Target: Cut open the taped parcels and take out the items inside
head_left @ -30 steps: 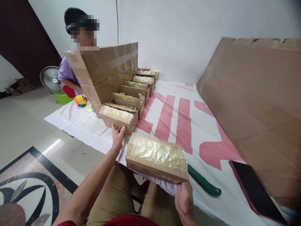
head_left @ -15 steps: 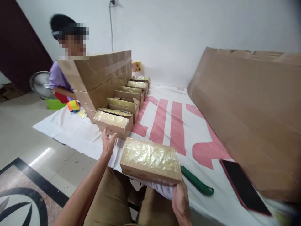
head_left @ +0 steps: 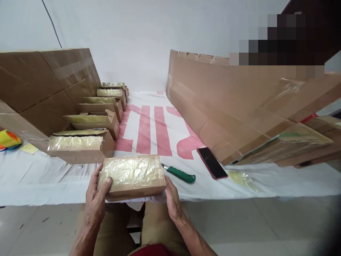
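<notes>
1. At the far left edge of the frame lies a yellow and orange tape roll [head_left: 7,139], with a small yellow paper slip [head_left: 29,148] just beside it on the white cloth [head_left: 39,181].
2. A large cardboard sheet [head_left: 39,85] fills the upper left, standing tilted behind a row of boxes.
3. That row of open cardboard boxes [head_left: 92,119] runs from the lower left toward the upper centre; each holds a pale yellowish filling under clear plastic. The nearest open box [head_left: 80,147] lies on its side, its filled face turned toward the camera.
4. The left hand [head_left: 96,199] grips the left end of the wrapped cardboard box [head_left: 132,176], thumb on top, fingers curled under.
5. This box sits at the lower centre, at the near edge of the cloth, above the person's knees; its top is covered with clear film over yellowish contents.
6. The right hand [head_left: 172,202] clasps the box's right end from below and the side.
7. Just right of the box lies a green-handled knife [head_left: 181,174], near a red-edged phone [head_left: 212,163], screen dark.
8. Further right, a crumpled clear plastic piece [head_left: 243,177] lies on the cloth.
9. A long folded cardboard sheet [head_left: 226,106] leans across the right half, with flat cartons [head_left: 301,145] at the far right.
</notes>
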Tool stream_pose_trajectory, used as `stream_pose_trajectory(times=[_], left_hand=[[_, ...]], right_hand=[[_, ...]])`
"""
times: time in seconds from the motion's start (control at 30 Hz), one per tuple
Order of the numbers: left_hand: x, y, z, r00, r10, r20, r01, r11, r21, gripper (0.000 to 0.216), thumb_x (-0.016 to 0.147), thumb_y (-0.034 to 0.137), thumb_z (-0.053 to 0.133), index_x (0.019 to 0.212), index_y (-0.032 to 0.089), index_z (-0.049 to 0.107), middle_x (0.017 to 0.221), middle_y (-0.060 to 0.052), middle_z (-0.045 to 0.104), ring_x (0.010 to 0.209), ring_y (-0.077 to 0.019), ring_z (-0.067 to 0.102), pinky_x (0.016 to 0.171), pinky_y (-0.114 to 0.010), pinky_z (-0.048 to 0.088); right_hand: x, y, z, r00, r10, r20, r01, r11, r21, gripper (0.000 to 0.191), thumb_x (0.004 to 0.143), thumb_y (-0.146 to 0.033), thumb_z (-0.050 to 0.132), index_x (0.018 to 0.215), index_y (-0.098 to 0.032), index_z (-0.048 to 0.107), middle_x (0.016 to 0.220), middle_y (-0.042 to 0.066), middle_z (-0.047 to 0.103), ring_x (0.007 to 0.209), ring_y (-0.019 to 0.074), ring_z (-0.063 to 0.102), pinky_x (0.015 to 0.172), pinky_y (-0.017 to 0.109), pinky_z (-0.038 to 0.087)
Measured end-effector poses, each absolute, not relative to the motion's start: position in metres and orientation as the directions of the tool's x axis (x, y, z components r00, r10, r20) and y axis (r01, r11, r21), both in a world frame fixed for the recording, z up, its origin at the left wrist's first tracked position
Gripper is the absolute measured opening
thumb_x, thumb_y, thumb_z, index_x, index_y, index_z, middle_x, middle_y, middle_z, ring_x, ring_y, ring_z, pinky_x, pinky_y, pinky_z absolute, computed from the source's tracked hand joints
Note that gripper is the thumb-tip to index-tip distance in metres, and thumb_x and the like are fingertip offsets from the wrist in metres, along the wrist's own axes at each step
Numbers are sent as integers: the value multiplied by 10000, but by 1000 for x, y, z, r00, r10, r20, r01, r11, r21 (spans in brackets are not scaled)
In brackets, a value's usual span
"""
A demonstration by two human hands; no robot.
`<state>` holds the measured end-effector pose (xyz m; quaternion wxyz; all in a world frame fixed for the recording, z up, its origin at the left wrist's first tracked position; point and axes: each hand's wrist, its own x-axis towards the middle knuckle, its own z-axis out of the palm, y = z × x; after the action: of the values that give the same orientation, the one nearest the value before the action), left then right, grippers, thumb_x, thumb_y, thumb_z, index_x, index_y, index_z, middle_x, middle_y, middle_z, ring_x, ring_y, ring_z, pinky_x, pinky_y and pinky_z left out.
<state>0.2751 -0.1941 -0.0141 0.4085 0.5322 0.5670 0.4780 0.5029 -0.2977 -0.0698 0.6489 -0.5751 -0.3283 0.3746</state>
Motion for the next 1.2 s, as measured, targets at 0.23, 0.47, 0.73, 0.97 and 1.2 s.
stream_pose_trajectory(times=[0.23, 0.47, 0.73, 0.97, 1.2], left_hand=[[276, -192, -26, -136, 990, 48, 112, -32, 993, 627, 828, 525, 720, 1396, 271, 645, 1474, -40, 623, 1514, -367, 422, 1310, -482, 275], [282, -196, -23, -153, 987, 45, 8, -44, 999, 626, 879, 505, 657, 1433, 218, 607, 1572, -82, 557, 1534, -361, 408, 1290, -449, 324], [279, -192, -25, -56, 996, 69, -131, -76, 988, 644, 888, 413, 638, 1481, 176, 556, 1574, -113, 562, 1519, -347, 442, 1265, -447, 359], [269, -181, -20, 44, 999, 18, -242, -7, 970, 684, 782, 251, 643, 1464, 224, 601, 1577, -66, 564, 1521, -344, 431, 1262, -462, 352], [264, -167, -26, 97, 990, 103, -204, -81, 976, 492, 688, 205, 660, 1164, 231, 781, 1601, -68, 536, 1579, -387, 326, 1304, -514, 230]], right_hand=[[547, -298, -75, 495, 854, 159, 294, 7, -956, 451, 950, -599, 601, 1105, -228, 804, 1268, 118, 768, 1209, 307, 692, 1075, 455, 531], [637, -299, -91, 257, 884, 390, 929, -116, -350, 429, 940, -452, 567, 1249, -199, 721, 1285, 163, 741, 1183, 371, 667, 961, 535, 526], [658, -291, -114, 15, 929, 370, 985, 50, -165, 457, 1012, -486, 431, 1184, -174, 718, 1038, 162, 768, 936, 329, 698, 819, 463, 546], [666, -287, -44, 367, 867, 338, 809, -119, -575, 596, 941, -726, 428, 999, -236, 762, 818, 110, 774, 686, 294, 716, 613, 433, 573], [591, -271, 69, 80, 948, 310, 825, 112, -554, 481, 846, -710, 663, 1059, -310, 823, 847, 73, 811, 692, 273, 746, 674, 404, 618]])
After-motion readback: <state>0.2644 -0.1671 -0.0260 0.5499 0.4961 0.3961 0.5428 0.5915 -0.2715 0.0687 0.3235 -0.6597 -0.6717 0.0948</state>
